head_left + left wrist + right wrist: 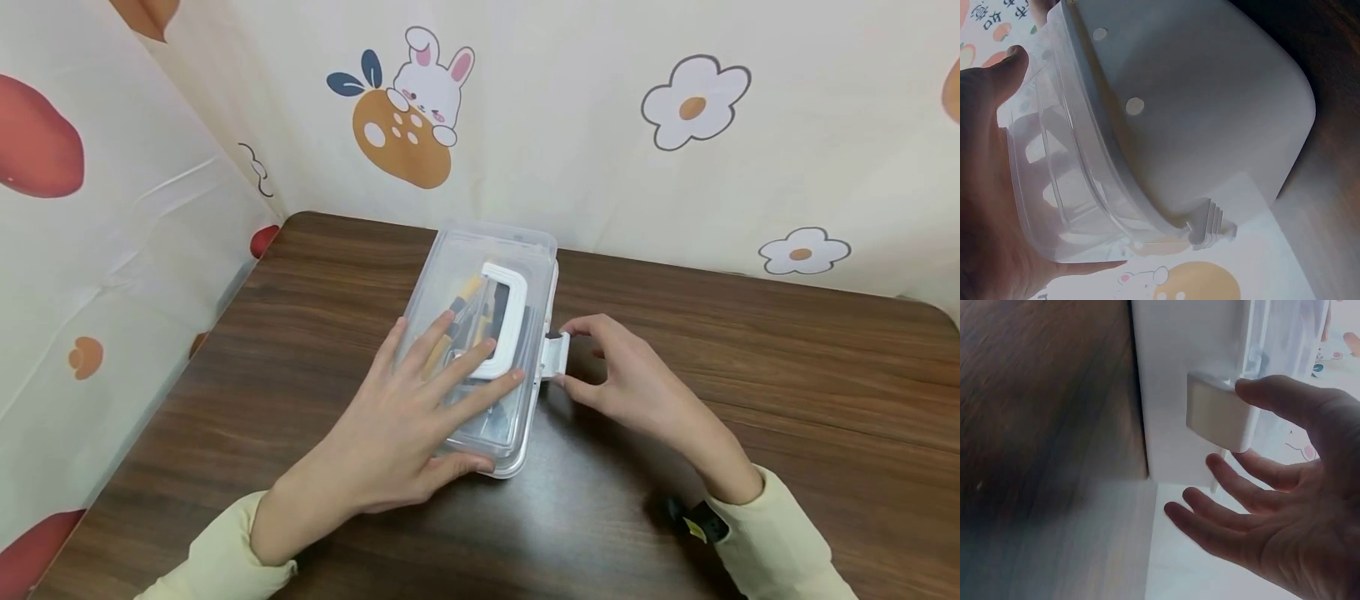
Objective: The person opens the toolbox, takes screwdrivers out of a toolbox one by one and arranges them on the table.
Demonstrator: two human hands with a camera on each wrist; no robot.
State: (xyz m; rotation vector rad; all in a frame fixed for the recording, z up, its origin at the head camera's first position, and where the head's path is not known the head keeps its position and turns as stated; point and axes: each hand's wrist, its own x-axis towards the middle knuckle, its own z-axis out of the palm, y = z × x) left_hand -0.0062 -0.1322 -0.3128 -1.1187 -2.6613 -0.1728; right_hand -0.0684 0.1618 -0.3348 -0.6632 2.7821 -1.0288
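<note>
A storage box with a clear lid and a pale body lies on the table. My left hand rests spread over the lid, its fingers reaching toward the white carry handle and its thumb at the near edge. On the box's right side, a white latch sticks outward. My right hand pinches this latch by its two ends, thumb at the near one and index finger at the far one. The other right fingers hang loosely below it in the right wrist view. Yellow-and-black handles show blurred through the lid.
The dark wood-grain table extends to both sides of the box. Behind it hangs a pale cloth printed with a rabbit and flowers, which also runs along the left side. A small black device sits at the right cuff.
</note>
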